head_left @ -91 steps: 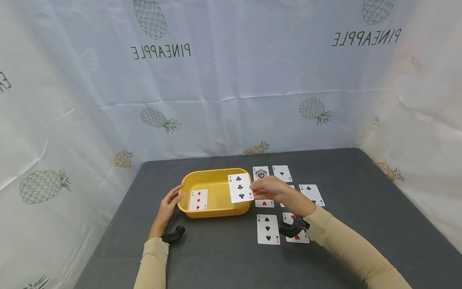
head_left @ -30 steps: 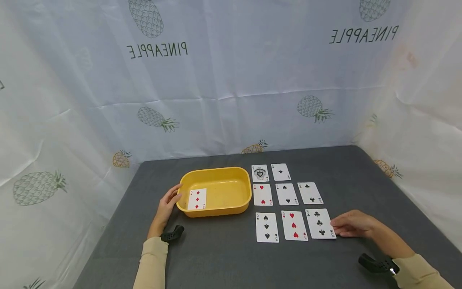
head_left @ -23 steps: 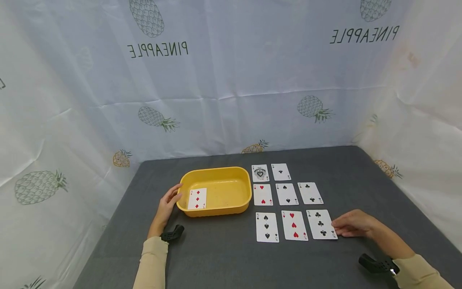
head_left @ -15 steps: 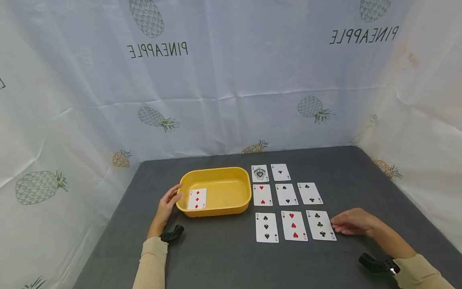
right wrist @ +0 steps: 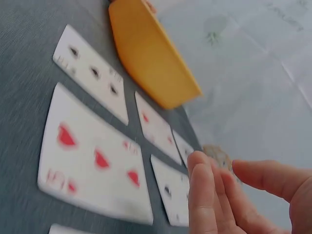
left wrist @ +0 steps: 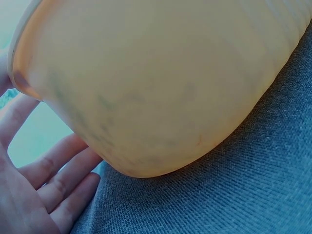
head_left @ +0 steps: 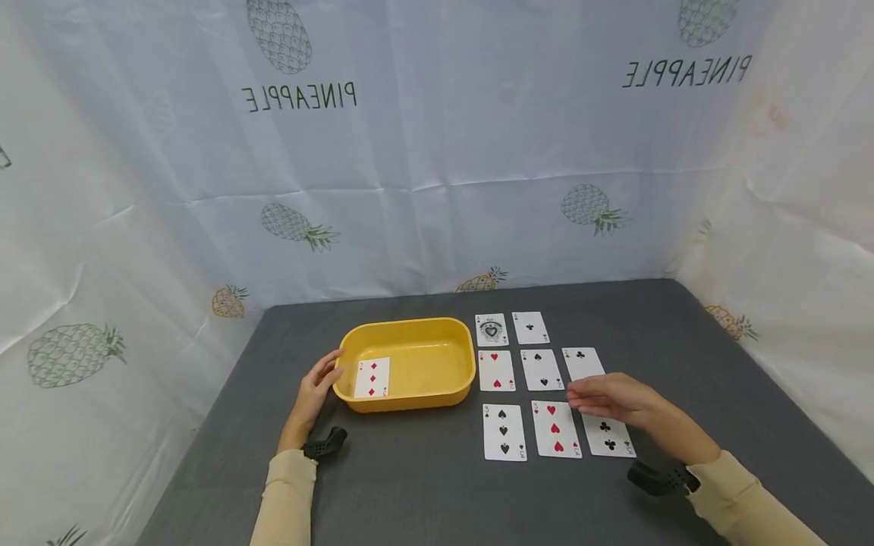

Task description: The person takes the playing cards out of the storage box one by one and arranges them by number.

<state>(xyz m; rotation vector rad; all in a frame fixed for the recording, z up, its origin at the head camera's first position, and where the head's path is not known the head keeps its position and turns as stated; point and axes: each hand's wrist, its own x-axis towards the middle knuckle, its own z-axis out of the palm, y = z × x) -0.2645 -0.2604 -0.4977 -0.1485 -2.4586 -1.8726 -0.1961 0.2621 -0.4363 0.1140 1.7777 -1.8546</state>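
Observation:
My left hand (head_left: pixel 318 388) holds the left rim of the yellow plastic tray (head_left: pixel 437 396); in the left wrist view, several fingers (left wrist: pixel 73 183) lie along its outer wall. A three of diamonds (head_left: pixel 372 378) lies face up inside the tray. My right hand (head_left: pixel 614 398) hovers over the cards, holding nothing, its fingers straight and together and the thumb apart in the right wrist view. Below it the three of clubs (head_left: pixel 610 438) is partly covered, as is the lower part of the two of clubs (head_left: pixel 582 361). Left of it lies the three of hearts (head_left: pixel 556 430).
The three of spades (head_left: pixel 504 432) starts the front row. Behind it lie the two of hearts (head_left: pixel 495 371) and two of spades (head_left: pixel 542 370). Farthest back are an ornate ace (head_left: pixel 492 330) and the ace of clubs (head_left: pixel 530 327). A pineapple-print curtain (head_left: pixel 437 152) borders the dark table (head_left: pixel 423 485).
My right hand carried the three of clubs from above the tray to the front row's right end and let go. Since then it has moved left over the cards. The left hand stays put.

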